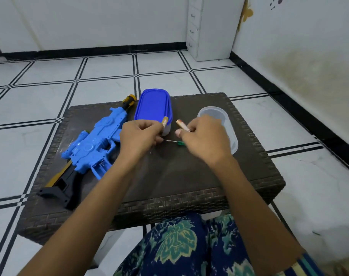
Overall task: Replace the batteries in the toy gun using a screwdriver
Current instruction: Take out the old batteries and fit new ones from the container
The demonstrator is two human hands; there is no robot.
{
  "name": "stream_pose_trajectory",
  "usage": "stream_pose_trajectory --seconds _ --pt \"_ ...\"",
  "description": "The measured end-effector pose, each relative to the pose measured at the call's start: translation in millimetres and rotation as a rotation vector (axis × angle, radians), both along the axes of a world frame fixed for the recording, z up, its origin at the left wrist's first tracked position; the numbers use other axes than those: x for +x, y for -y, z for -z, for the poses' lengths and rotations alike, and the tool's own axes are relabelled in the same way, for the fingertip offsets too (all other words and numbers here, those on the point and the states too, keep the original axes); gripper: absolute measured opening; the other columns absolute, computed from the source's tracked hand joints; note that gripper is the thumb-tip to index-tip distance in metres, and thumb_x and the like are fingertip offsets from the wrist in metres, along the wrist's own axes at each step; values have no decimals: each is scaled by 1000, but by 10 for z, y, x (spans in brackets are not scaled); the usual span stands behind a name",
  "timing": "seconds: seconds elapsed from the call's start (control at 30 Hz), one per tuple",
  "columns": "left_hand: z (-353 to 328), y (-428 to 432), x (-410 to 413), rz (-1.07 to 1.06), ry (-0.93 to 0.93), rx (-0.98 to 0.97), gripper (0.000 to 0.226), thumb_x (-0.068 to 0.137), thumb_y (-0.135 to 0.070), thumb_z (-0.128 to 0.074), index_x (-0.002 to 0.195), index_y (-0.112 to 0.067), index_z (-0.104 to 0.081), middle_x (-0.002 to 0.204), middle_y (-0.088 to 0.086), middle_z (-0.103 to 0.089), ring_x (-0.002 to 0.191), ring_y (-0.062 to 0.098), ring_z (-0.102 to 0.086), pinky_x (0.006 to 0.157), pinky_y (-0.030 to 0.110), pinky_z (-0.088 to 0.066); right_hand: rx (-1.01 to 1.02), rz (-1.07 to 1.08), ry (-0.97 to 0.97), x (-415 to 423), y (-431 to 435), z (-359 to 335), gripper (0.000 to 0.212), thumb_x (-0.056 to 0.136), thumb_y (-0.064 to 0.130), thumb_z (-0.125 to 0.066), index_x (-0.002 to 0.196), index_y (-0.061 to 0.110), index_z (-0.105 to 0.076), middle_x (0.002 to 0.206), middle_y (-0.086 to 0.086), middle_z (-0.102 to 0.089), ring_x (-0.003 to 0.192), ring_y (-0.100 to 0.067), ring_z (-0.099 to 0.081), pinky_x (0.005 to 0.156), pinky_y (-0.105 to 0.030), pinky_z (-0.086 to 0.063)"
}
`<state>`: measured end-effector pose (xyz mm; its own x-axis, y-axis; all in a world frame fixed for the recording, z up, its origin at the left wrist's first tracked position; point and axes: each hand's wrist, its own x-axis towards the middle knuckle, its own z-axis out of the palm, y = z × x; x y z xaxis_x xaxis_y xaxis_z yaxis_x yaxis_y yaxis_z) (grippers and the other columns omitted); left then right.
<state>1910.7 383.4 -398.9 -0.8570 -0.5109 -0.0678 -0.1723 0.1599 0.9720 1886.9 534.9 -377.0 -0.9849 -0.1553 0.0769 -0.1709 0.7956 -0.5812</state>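
A blue toy gun [93,144] with a black stock lies on the left of the dark table [189,176], its battery slot open at the grip. My left hand [139,136] is closed around one gold battery [164,121]. My right hand [203,138] grips another battery [182,125], tilted up to the left. Between and below the hands lies a small screwdriver [174,142] with a green handle, partly hidden by my fingers.
A box with a blue lid [152,104] stands behind my left hand. A clear open container [230,136] sits to the right, partly behind my right hand. The table stands on a tiled floor; a white drawer unit [207,28] is at the back.
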Motion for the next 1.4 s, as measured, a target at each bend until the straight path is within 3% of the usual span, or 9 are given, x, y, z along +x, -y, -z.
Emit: stream_pose_trajectory --seconds 0.1,0.3,0.57,0.7,0.87,1.0,1.17,1.27,1.4 --pt "-144 -324 -211 44 -75 -19 15 65 -31 -70 66 -17 -74 54 0 -66 52 12 -61 60 30 -52 89 150 -16 -170 -359 -143 27 87 39 -64 90 13 -66 84 -6 -61 81 -26 -59 66 -30 -42" --pt "-80 -924 -582 159 -128 -402 12 77 -28 -72 82 -17 -74 71 -6 -70 67 6 -65 66 26 -56 274 206 -16 -343 -604 -53 38 90 39 -64 117 12 -63 107 -10 -68 95 -29 -67 71 -32 -50" --pt "163 -1018 -712 330 -129 -779 24 79 -24 -71 101 -15 -71 92 1 -71 81 12 -64 77 30 -56 423 97 -74 -373 -630 141 22 87 28 -66 101 11 -63 101 -11 -67 92 -30 -68 69 -34 -50" --pt "247 -905 -687 341 -226 -733 29 84 -32 -63 108 -18 -70 100 -1 -70 91 12 -62 84 37 -55 404 91 -95 -390 -652 199 23 84 36 -70 89 15 -62 93 -9 -67 88 -30 -68 64 -31 -45" --pt "81 -492 -525 -103 -344 -667 26 83 -27 -57 106 -18 -66 109 0 -62 102 18 -53 87 35 -45 287 130 -120 -399 -665 142 20 87 31 -65 98 16 -72 96 -6 -70 87 -26 -67 73 -34 -56" --pt "7 -96 -483 -313 -159 -537 38 77 -27 -61 112 -14 -59 121 6 -49 111 28 -45 86 35 -40 67 76 -168 -375 -439 19 16 89 26 -63 77 20 -72 72 2 -66 64 -11 -59 62 -24 -46" --pt "136 225 -512 -266 97 -43 81 70 -34 -80 135 -11 -38 125 5 -48 111 26 -55 91 37 -49 -112 9 -87 -481 141 -55 11 84 21 -64 81 16 -74 78 1 -71 73 -16 -65 66 -29 -54" --pt "230 307 -507 -298 111 144 88 65 -28 -85 137 -14 -37 116 7 -61 101 27 -64 87 42 -55 -172 -19 -8 -515 406 -52 19 88 19 -63 82 5 -74 79 -8 -72 76 -22 -67 67 -30 -52" --pt "129 222 -413 -357 -118 125 57 70 -9 -76 124 -12 -55 76 -4 -67 79 17 -67 84 39 -56 -322 9 39 -508 559 -120 47 86 40 -67 64 -1 -61 58 -10 -61 58 -25 -57 60 -33 -48"
